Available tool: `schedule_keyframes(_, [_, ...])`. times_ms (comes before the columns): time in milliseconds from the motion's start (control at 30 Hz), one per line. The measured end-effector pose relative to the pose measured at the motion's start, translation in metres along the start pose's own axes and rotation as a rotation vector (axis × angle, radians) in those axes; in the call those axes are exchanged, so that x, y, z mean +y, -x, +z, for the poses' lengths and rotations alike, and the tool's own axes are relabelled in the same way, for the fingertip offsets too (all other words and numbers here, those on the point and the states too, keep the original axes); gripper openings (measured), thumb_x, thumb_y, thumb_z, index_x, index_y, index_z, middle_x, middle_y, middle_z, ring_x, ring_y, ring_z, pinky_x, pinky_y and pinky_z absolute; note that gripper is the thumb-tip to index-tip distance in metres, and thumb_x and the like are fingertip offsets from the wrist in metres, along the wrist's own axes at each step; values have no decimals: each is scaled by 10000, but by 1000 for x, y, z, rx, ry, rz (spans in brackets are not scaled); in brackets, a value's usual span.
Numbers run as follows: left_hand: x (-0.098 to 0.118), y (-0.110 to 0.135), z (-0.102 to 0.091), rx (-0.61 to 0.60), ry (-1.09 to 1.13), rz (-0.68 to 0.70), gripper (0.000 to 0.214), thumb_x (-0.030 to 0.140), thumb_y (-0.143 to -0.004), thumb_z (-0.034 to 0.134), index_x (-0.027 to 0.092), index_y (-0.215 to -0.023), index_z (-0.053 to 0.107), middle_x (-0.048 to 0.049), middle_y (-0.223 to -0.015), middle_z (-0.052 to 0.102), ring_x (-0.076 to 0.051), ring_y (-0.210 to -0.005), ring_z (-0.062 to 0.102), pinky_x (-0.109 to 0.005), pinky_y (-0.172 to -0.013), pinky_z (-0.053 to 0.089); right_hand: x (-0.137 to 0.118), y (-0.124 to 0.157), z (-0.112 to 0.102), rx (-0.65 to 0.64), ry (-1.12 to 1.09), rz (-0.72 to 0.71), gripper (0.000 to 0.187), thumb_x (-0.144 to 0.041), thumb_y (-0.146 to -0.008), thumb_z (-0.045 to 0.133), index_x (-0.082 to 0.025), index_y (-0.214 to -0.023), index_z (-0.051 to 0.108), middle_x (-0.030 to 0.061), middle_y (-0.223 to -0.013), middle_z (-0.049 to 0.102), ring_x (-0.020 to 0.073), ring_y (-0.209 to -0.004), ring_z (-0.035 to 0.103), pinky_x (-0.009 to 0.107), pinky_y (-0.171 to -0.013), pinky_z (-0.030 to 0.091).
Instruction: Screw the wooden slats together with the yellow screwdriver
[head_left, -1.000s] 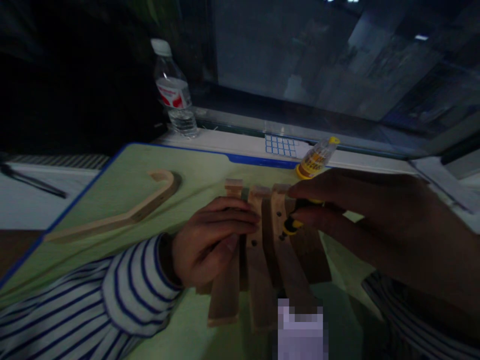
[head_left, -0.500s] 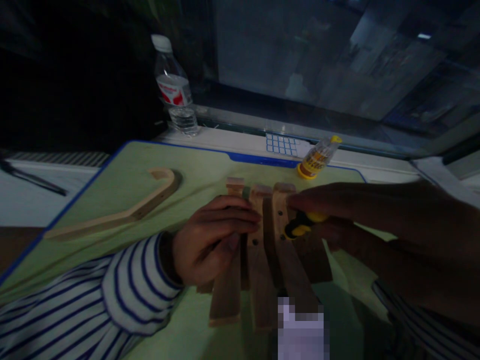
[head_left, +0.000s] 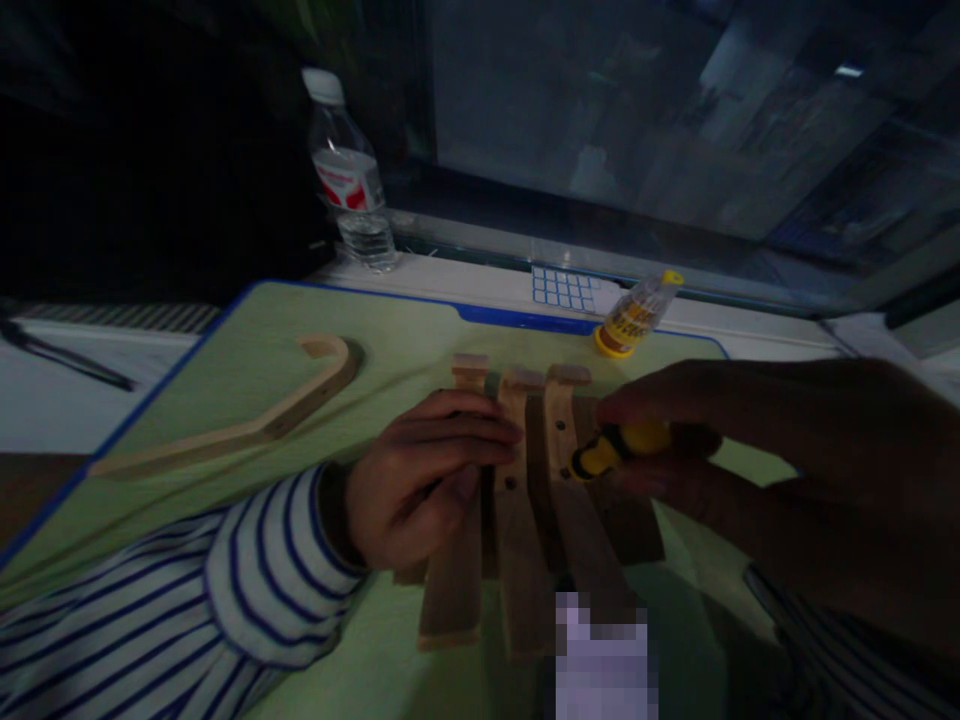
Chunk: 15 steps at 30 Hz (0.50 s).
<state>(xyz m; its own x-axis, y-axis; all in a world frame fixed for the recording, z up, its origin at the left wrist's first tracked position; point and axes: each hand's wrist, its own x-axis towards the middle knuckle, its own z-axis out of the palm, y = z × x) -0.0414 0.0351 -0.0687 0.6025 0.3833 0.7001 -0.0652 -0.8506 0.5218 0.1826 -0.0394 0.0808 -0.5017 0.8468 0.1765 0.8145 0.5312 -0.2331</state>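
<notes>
Three pale wooden hooks lie side by side across a brown wooden board (head_left: 630, 525), their curled ends pointing away from me. My left hand (head_left: 420, 480) is closed over the left hook (head_left: 451, 595), its fingertips resting on the middle hook (head_left: 521, 560). In my right hand (head_left: 772, 460), between thumb and fingers, is a yellow-and-black screwdriver (head_left: 634, 445). Its front end is at the lower screw hole of the right hook (head_left: 581, 530); whether the tip sits in a screw there is too dark to tell.
A loose wooden hook (head_left: 300, 410) lies on the green table (head_left: 405, 330) at left. A bottle with a yellow cap (head_left: 637, 315) stands near the back edge. Behind, on the sill, stand a water bottle (head_left: 352, 180) and a blue-gridded sheet (head_left: 562, 288).
My right hand has shifted slightly right along the screwdriver and its fingers have moved apart, so more of the yellow handle shows. My left hand and the hooks stay in place.
</notes>
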Motion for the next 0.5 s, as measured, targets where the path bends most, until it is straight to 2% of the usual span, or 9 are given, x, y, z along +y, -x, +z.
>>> schedule_keyframes(167, [0,0,-1,-12,-14,9,342,137,-836,431,144,-1067,683,-111,-1066,714,-244,-1073,599,-427,-941,498,1,-1,3,35,35,-3,85,-251,-896,533,-306,-907,595,-97,-838,719,93,-584,643,209,-543,483])
schedule_keyframes(267, [0,0,-1,-19,-17,12,344,128,-823,435,137,-1063,681,-111,-1062,715,-245,-1077,596,-422,-935,502,2,-1,4,51,95,-4,73,-254,-901,523,-303,-861,559,-93,-762,697,106,-542,623,236,-460,418])
schedule_keyframes(400, [2,-1,-2,-18,-13,9,342,111,-811,442,115,-1051,685,-120,-1052,718,-246,-1072,602,-418,-930,508,2,0,5,34,166,37,27,-305,-909,520,-288,-901,539,-84,-731,683,114,-509,605,258,-423,364])
schedule_keyframes(500, [4,-4,-2,-29,-27,5,342,94,-805,438,107,-1034,691,-128,-1040,718,-245,-1061,607,-413,-916,519,3,0,6,36,165,44,102,-375,-911,518,-276,-929,538,-76,-733,688,128,-566,642,253,-434,379])
